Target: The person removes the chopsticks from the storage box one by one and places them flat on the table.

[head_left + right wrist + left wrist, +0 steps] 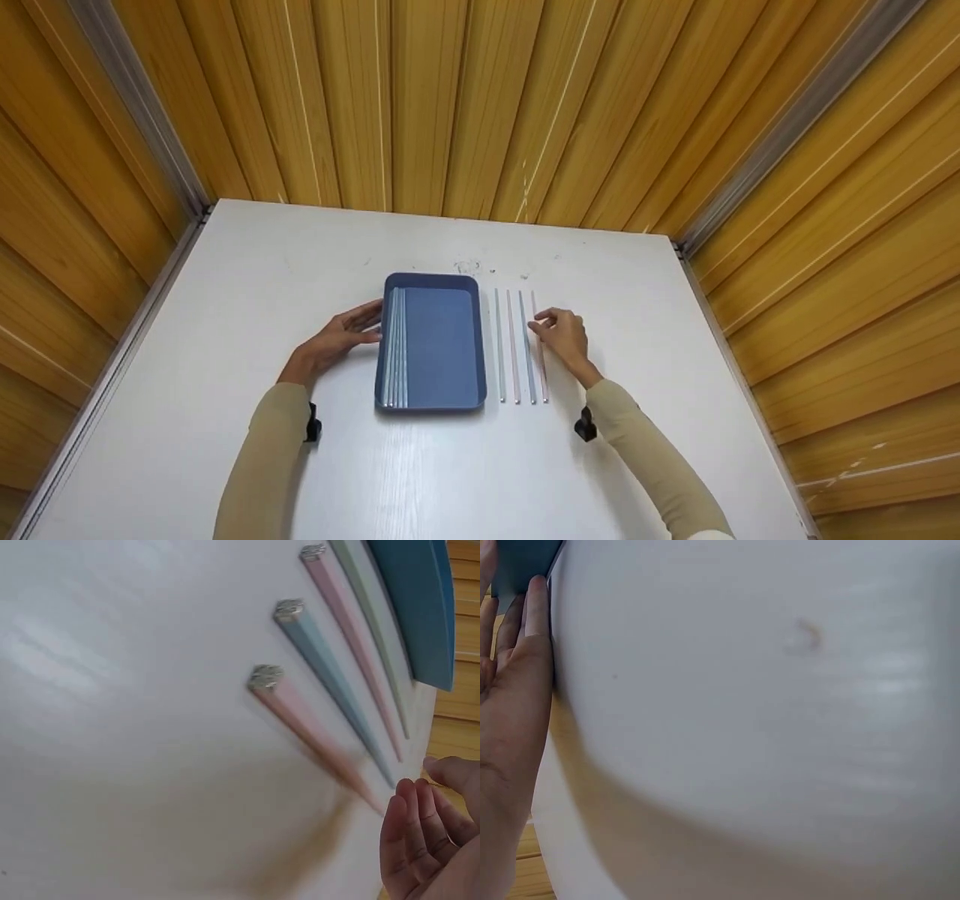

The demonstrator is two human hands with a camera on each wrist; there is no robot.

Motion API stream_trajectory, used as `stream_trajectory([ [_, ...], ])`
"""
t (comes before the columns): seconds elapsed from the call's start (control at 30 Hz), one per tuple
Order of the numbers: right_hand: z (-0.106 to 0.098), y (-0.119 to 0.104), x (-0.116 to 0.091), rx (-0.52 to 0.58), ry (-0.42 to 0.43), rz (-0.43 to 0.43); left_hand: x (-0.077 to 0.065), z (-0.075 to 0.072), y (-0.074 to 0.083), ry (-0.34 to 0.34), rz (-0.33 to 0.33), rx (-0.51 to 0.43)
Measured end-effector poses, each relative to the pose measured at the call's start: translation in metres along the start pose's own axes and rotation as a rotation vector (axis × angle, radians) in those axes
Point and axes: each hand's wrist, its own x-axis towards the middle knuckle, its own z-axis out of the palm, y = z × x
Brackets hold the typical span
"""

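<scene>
We're touching the tray with left hand outstretched; right hand, thumb parted, should be pinching just one stick.

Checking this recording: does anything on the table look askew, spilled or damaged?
Mainly the dark, patchy marks on the white table, beyond the far end of the blue tray; they blemish a pale surface. Whether stains or wear, I can't tell. The four loose sticks lie roughly parallel; nothing looks spilled.
</scene>
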Motion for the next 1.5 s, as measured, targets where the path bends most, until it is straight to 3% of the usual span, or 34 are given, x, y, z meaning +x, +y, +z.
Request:
stream_trajectory([
  [0.27, 0.005, -0.054, 0.012, -0.029, -0.072, -0.167, 0.001, -0.003, -0.004, -0.033, 0.028, -0.022],
  [0.6, 0.035, -0.112, 0.018, 0.020, -0.295, -0.365, 0.001, -0.004, -0.002, -0.016, 0.033, -0.003],
  [0.8, 0.061, -0.125, 0.021, 0.029, -0.463, -0.427, -0.001, -0.002, -0.001, -0.013, 0.030, -0.016],
  [0.97, 0.081, -0.119, 0.024, 0.005, -0.531, -0.432, 0.001, 0.001, -0.002, -0.013, 0.032, -0.008],
  [1.17, 0.102, -0.108, 0.025, -0.012, -0.601, -0.346, 0.003, 0.002, -0.004, 0.009, 0.000, -0.010],
  [1.5, 0.134, -0.113, 0.014, 0.178, -0.602, -0.242, 0.001, 0.000, -0.002, 0.005, 0.005, 0.004],
])
